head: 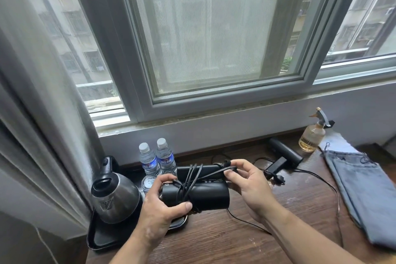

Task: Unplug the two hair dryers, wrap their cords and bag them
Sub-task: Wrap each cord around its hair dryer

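Hair dryer, black and folded, was held crosswise just above the wooden desk, in front of the kettle and the two water bottles. The left hand was clamped round its left end, thumb across the front, which I took to be for steadying the body and pinning the loops already wound there. The right hand sat at the other end, its fingertips pinched together on the cord, keeping the strand taut over the hair dryer for what looked like another turn. Slack trailed off under that wrist across the desk. A plug lay just beside the right hand, though I could not tell which machine it belonged to. The second hair dryer lay unwrapped near the wall, and the blue-grey drawstring bags waited flat at the right, well apart from both hands.
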`<act>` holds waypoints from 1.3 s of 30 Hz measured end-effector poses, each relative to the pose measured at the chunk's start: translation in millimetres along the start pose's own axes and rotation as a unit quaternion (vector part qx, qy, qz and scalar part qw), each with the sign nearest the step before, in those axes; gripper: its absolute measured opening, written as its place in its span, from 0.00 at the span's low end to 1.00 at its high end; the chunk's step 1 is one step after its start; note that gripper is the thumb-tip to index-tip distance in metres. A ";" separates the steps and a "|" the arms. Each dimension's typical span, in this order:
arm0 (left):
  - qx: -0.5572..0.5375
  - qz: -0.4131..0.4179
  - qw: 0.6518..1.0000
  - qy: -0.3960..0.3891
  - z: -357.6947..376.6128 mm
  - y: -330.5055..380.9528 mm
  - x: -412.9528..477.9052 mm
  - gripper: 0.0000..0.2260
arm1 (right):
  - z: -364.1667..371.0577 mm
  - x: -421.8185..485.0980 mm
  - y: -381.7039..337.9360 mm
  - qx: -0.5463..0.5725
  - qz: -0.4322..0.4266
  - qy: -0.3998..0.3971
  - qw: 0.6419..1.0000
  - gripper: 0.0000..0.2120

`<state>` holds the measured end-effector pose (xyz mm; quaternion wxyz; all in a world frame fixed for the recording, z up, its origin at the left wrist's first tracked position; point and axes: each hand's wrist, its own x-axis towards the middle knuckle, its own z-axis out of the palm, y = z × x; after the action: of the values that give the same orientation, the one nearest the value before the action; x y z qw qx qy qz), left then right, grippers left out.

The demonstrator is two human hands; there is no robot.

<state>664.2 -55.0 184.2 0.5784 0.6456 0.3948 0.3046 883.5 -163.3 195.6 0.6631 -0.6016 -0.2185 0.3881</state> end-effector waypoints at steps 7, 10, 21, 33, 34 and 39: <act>-0.131 -0.069 0.989 -0.030 3.5 -7.5 3.3 0.34 | 1.8 -3.8 8.0 0.116 -0.018 -0.031 0.993 0.24; -0.196 -0.123 0.971 -0.064 9.2 -10.5 2.2 0.34 | -2.6 -1.6 15.2 0.144 -0.010 -0.043 0.989 0.34; -0.250 -0.252 0.928 -0.115 36.0 -60.7 -7.1 0.50 | -43.3 -0.2 61.6 0.196 0.138 -0.072 0.968 0.43; -0.242 -0.285 0.925 -0.072 93.3 -64.2 22.5 0.40 | -115.1 73.6 68.3 0.206 0.222 -0.197 0.932 0.24; -0.231 -0.277 0.932 -0.039 97.6 -69.9 26.5 0.42 | -124.1 82.2 68.5 0.160 0.228 -0.199 0.940 0.25; -0.164 -0.223 0.955 0.107 108.0 -97.5 38.6 0.35 | -164.7 119.3 76.7 -0.079 0.260 -0.167 0.948 0.27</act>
<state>760.0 -74.6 69.8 0.6842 0.4010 0.5325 0.2959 1060.8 -176.0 70.6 0.4438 -0.6144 -0.1918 0.6235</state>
